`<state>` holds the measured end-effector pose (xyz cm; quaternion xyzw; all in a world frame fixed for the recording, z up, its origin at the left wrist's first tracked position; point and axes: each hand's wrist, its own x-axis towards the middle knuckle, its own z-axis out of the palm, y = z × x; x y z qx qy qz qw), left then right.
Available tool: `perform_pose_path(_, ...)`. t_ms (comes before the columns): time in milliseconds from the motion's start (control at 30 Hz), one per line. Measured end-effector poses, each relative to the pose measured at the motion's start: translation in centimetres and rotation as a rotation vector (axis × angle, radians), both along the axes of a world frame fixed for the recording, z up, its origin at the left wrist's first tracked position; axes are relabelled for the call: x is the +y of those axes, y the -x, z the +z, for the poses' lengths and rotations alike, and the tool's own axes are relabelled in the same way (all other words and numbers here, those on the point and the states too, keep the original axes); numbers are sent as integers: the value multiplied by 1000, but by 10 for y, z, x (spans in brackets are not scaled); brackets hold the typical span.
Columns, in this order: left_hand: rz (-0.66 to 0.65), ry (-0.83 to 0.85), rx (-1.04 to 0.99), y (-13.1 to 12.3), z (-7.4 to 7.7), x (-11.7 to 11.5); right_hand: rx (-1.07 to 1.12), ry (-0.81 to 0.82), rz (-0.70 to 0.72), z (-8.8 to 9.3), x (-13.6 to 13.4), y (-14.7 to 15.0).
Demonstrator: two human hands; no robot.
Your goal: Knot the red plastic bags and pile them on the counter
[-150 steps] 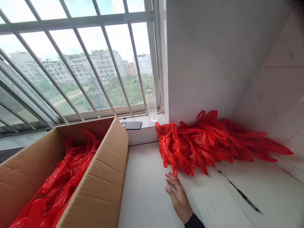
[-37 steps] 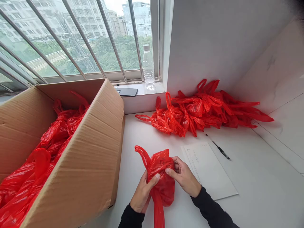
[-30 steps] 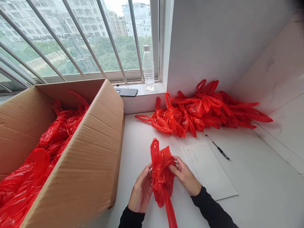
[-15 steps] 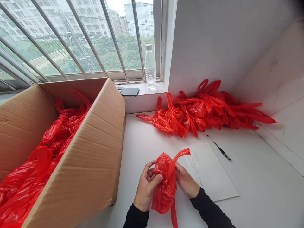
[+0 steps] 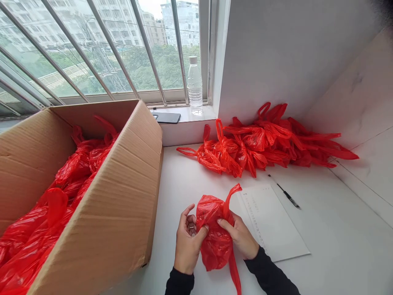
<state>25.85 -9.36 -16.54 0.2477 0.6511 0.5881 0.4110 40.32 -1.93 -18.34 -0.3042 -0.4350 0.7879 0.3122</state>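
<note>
Both my hands hold one bunched red plastic bag point(image 5: 216, 233) above the white table point(image 5: 337, 241), near its front edge. My left hand point(image 5: 187, 243) grips the bag's left side, thumb pressed into the plastic. My right hand point(image 5: 241, 237) pinches its right side with closed fingers. One bag handle sticks up to the right and another tail hangs down between my wrists. A row of knotted red bags point(image 5: 264, 141) lies along the back wall.
A large open cardboard box point(image 5: 123, 192) full of red bags point(image 5: 70, 172) stands at the left. A sheet of paper point(image 5: 273, 221) and a black pen point(image 5: 287, 196) lie right of my hands. On the windowsill are a water bottle point(image 5: 195, 86) and a dark phone point(image 5: 167, 117).
My right hand reached to the pile, then both hands took up one bag near the front edge. Over the last second they have bunched and turned it into a tighter bundle.
</note>
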Motion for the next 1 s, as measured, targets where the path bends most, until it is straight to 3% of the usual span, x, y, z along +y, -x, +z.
perform_pose_path(100, -62, -19, -30, 4, -3, -3, 33, 48, -14, 2, 0, -1)
perform_pose_path(267, -218, -15, -347, 1, -4, -5, 55, 69, -22, 2, 1, -3)
perform_pose_path(467, -94, -27, -335, 1, -6, 0, 22, 0, 27, -1, 4, -6)
perform_pose_path(767, -186, -51, -330, -6, 4, 3, -56, -27, 14, 2, 5, -10)
perform_pose_path(933, -76, -51, -369, -10, 9, 6, -18, -67, 116, 6, 4, -13)
perform_pose_path(1000, -87, -36, -402, -13, 11, 3, -20, -58, 74, 6, 4, -13)
